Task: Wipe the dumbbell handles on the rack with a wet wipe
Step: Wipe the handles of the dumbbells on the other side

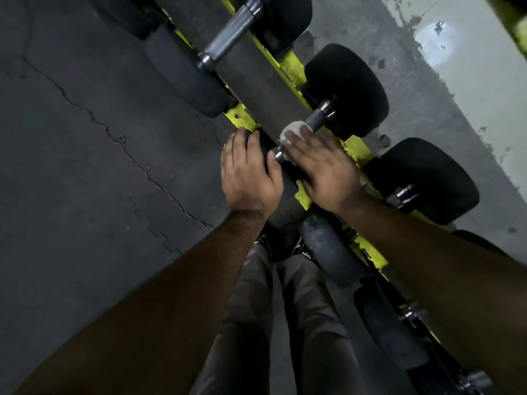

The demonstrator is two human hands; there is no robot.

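Right hand (pixel 322 166) presses a wipe (pixel 292 129) around the dumbbell handle (pixel 315 121); left hand (pixel 248 172) grips the near weight (pixel 258 141). Yellow rack (pixel 293 67) runs diagonally over cracked grey floor (pixel 85 124); stained wall (pixel 470 81) far right.

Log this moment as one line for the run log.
step: wiping handle | right hand: presses wet wipe on dumbbell handle | left hand: grips near weight head | rack: yellow

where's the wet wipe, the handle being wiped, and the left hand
wet wipe (pixel 291 129): head view, on the white bunched cloth above the fingertips
dumbbell handle (pixel 316 120): head view, on the bare knurled metal beyond the wipe
left hand (pixel 247 175): head view, on the back of the hand
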